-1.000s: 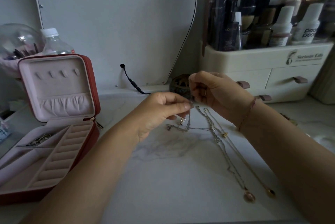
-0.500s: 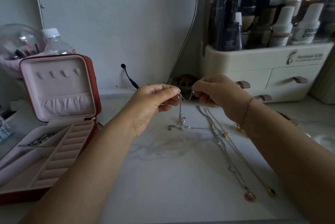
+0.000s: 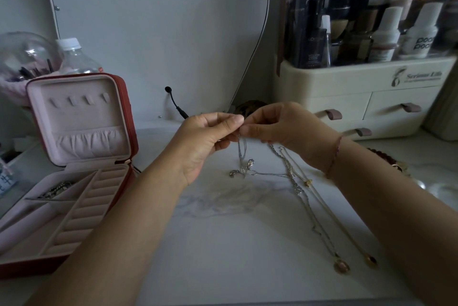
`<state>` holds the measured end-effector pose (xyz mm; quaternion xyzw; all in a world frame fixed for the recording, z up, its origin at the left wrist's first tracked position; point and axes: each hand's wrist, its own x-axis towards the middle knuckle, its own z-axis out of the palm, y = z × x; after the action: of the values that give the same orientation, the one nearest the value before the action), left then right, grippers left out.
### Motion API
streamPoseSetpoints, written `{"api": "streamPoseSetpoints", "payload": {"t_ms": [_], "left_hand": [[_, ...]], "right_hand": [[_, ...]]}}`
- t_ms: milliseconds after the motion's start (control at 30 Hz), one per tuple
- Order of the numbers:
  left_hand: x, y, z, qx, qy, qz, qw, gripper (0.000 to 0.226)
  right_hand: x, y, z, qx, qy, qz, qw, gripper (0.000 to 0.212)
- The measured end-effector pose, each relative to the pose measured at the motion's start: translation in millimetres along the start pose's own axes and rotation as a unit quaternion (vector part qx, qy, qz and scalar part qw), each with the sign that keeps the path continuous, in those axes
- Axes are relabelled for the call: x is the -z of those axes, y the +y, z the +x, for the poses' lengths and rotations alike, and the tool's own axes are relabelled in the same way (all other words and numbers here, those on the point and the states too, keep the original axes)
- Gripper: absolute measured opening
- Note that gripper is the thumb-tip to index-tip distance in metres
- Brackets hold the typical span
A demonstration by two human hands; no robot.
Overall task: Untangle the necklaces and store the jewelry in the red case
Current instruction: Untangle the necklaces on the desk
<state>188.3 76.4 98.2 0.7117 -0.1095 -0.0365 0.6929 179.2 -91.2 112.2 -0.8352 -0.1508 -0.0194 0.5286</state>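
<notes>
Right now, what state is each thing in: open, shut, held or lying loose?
red case: open, lid upright.
silver chain: pinched by both hands, lower end on the table.
left hand: pinching the silver chain.
right hand: pinching the silver chain.
pendant necklaces: lying stretched on the table.
organizer drawers: shut.
water bottle: capped.

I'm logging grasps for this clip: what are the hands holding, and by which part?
The left hand and right hand both pinch the thin silver chain at its raised top; the clasp end hangs to the table.
</notes>
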Motion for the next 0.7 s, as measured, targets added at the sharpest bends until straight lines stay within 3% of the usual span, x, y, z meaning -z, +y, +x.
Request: {"api": "streamPoseSetpoints", "payload": {"t_ms": [233, 700], "left_hand": [[-0.8, -2.1, 1.5, -0.007, 0.011, 0.0, 1.0, 0.002], [2.1, 0.7, 0.6, -0.002, 0.006, -0.045, 0.999, 0.017]], "right_hand": [[-2.0, 0.8, 0.3, 0.016, 0.042, -0.019, 0.999, 0.006], [0.4, 5.1, 4.1, 0.002, -0.001, -0.019, 1.0, 0.004]]}}
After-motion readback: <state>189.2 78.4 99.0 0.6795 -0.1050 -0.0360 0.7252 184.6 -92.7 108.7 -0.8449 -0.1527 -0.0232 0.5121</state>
